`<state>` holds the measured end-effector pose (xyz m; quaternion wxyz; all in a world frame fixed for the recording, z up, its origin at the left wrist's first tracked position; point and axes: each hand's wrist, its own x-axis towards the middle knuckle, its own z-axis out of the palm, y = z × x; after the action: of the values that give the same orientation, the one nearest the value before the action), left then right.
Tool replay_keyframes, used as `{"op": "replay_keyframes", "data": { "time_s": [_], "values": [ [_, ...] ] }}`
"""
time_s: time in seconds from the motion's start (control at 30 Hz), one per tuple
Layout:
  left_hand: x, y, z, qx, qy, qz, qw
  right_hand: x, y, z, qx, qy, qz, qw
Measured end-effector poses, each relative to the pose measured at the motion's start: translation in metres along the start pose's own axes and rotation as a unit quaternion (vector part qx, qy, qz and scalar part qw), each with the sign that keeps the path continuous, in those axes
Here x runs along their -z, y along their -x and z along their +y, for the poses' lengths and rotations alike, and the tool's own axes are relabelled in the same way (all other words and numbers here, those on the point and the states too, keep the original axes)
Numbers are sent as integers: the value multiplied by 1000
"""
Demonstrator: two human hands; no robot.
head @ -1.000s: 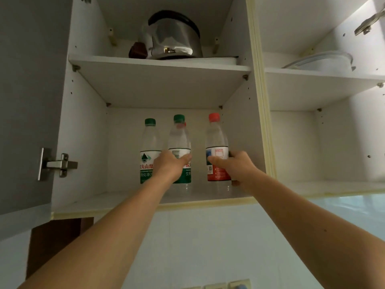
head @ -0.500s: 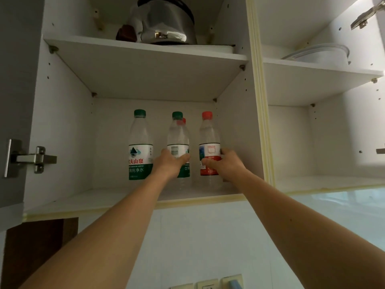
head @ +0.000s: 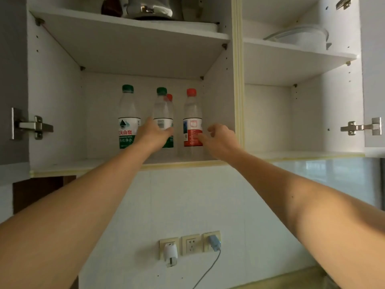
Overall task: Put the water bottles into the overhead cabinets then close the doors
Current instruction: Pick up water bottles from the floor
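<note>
Several clear water bottles stand on the lower shelf (head: 62, 164) of the left overhead cabinet. One green-capped bottle (head: 127, 113) stands at the left. My left hand (head: 153, 136) is wrapped around the lower half of the middle green-capped bottle (head: 163, 110). A red cap (head: 169, 97) peeks out from behind it. The red-capped bottle (head: 192, 122) stands at the right, and my right hand (head: 220, 140) hovers beside it with fingers spread, one fingertip near its label. Both cabinet doors, the left door (head: 12, 80) and the right door (head: 374, 69), hang open.
A steel pot (head: 150, 8) sits on the upper left shelf and a white dish (head: 302, 36) on the upper right shelf. Metal hinges (head: 31, 127) stick out from the doors. Wall sockets (head: 189, 243) with plugs sit below on the tiled wall.
My right hand has let go of the red-capped bottle and drawn back to the right. The view has tilted down, so the sockets now show. The bottles stay upright.
</note>
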<state>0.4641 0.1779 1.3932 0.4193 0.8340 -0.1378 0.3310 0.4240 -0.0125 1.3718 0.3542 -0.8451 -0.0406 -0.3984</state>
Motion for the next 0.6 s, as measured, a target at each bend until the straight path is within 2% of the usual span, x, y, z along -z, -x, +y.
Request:
{"op": "replay_keyframes", "data": {
  "time_s": [0.1, 0.17, 0.23, 0.3, 0.43, 0.6],
  "values": [
    [10, 35, 17, -51, 19, 2, 999, 24, 33, -1, 44, 29, -8, 999],
    [13, 66, 25, -81, 88, 8, 993, 38, 60, 0, 70, 22, -11, 997],
    [10, 101, 31, -75, 150, 14, 986, 47, 89, 4, 77, -10, -13, 997],
    [3, 138, 30, -50, 184, 16, 981, 51, 116, 14, 61, -55, -22, 996],
    [-17, 207, 9, -18, 165, -4, 986, 50, 172, 49, 1, -148, -58, 987],
    [-38, 291, -26, 27, 160, -62, 985, 44, 252, 98, -80, -170, -107, 976]
  ]
}}
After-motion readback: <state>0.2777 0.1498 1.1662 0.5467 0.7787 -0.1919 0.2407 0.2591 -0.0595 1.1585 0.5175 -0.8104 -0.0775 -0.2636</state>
